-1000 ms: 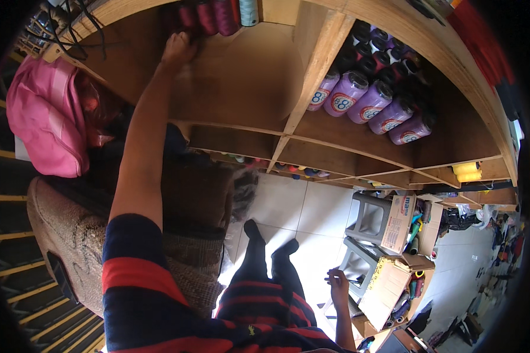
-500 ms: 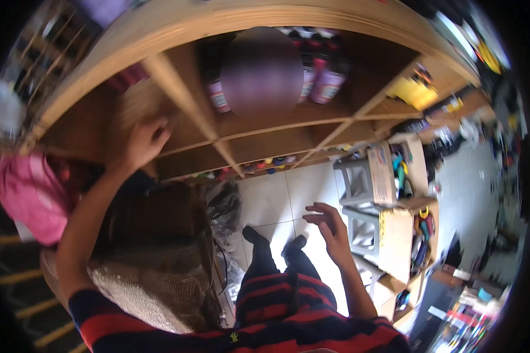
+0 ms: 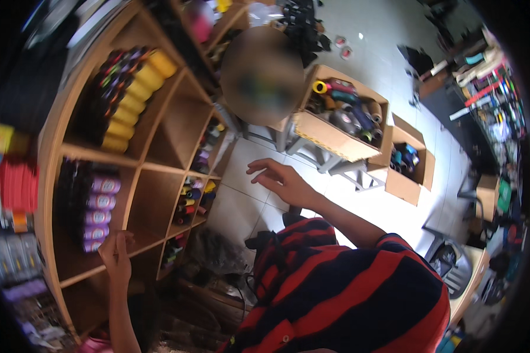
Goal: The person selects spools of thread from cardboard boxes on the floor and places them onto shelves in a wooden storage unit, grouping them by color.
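Observation:
My left hand [image 3: 116, 256] is at the front of the wooden shelf [image 3: 140, 176], just beside a row of purple cylinders [image 3: 96, 217] with pale labels. Its thumb and fingers are drawn together, and I see nothing between them. Out over the tiled floor, my right hand [image 3: 282, 182] is held in the air with its fingers apart and nothing in it. The nearest thing beyond it is a cardboard box [image 3: 330, 135] filled with thread spools [image 3: 359, 112] of several colours.
Yellow cylinders [image 3: 138, 94] fill the shelf's upper compartment. Small coloured spools [image 3: 188, 200] sit in the lower cubbies. Another open carton [image 3: 403, 185] stands right of the box. Crumpled clear plastic [image 3: 218, 250] lies by the shelf's foot. A chair [image 3: 453, 267] is at the right.
The view has swung to the right along the shelf. My left hand has left the compartment at the shelf's left part and is beside the purple cylinders. My right hand stays raised with fingers apart.

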### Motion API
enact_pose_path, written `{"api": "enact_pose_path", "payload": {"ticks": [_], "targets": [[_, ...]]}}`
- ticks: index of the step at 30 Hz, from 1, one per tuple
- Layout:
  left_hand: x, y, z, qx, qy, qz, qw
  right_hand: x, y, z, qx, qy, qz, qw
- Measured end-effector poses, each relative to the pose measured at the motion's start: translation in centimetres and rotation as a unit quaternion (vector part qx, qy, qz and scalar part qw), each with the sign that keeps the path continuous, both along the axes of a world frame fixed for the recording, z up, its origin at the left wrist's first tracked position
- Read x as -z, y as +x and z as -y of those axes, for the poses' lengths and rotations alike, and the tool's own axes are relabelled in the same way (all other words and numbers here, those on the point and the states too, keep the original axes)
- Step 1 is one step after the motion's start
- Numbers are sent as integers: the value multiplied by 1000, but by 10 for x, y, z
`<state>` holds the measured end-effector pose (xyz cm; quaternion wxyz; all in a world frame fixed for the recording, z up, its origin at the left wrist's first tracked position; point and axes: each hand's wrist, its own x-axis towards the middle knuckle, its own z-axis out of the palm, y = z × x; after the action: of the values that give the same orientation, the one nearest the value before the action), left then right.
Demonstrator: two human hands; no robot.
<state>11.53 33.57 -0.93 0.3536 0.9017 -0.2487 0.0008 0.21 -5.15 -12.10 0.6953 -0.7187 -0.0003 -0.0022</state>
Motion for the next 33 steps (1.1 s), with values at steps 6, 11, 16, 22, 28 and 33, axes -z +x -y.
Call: {"api": "enact_pose_path", "payload": {"ticks": [6, 11, 16, 22, 28, 33], "targets": [[-6, 12, 177, 58, 35, -55, 996, 13, -41, 112, 191, 31, -30, 981], [4, -1, 342, 161, -226, -121, 953, 12, -68, 180, 284, -1, -34, 958], [-13, -17, 449, 323, -297, -267, 858, 24, -85, 214, 379, -14, -57, 924], [-68, -1, 532, 493, -367, -156, 773, 32, -80, 242, 444, -28, -110, 889], [-140, 39, 573, 694, -493, -257, 458, 11, -45, 260, 503, -93, -114, 852], [-153, 12, 622, 691, -590, -387, 158, 54, -34, 267, 539, 10, -109, 835]]}}
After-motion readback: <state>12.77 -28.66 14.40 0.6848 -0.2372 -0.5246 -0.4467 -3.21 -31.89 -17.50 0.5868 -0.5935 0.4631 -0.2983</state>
